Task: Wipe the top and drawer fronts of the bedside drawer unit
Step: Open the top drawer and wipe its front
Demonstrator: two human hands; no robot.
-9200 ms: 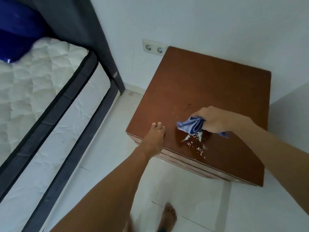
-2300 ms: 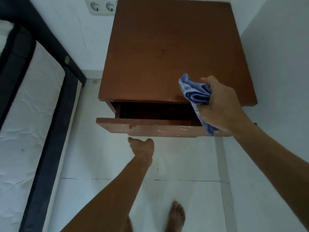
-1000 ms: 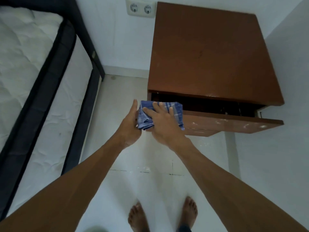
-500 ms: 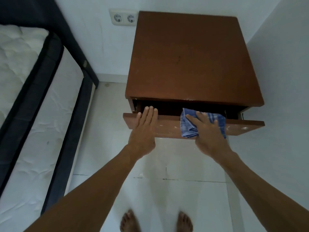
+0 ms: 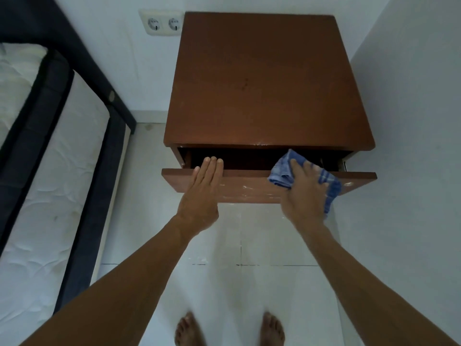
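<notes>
The brown wooden bedside drawer unit (image 5: 267, 81) stands in the room's corner, seen from above. Its top drawer (image 5: 247, 188) is pulled partly out, and the drawer front shows white specks. My right hand (image 5: 304, 193) presses a blue checked cloth (image 5: 284, 173) flat against the right part of that drawer front. My left hand (image 5: 203, 193) lies flat on the left part of the drawer front, fingers together over its top edge, holding nothing. The lower drawers are hidden under the open one.
A bed with a white mattress (image 5: 45, 221) and dark frame (image 5: 82, 196) runs along the left. A double wall socket (image 5: 163, 23) sits left of the unit. A white wall (image 5: 411, 146) closes the right side. My bare feet (image 5: 229, 330) stand on white floor tiles.
My right hand has slid the cloth rightward along the drawer front. My left hand has stayed flat on the left part of the front.
</notes>
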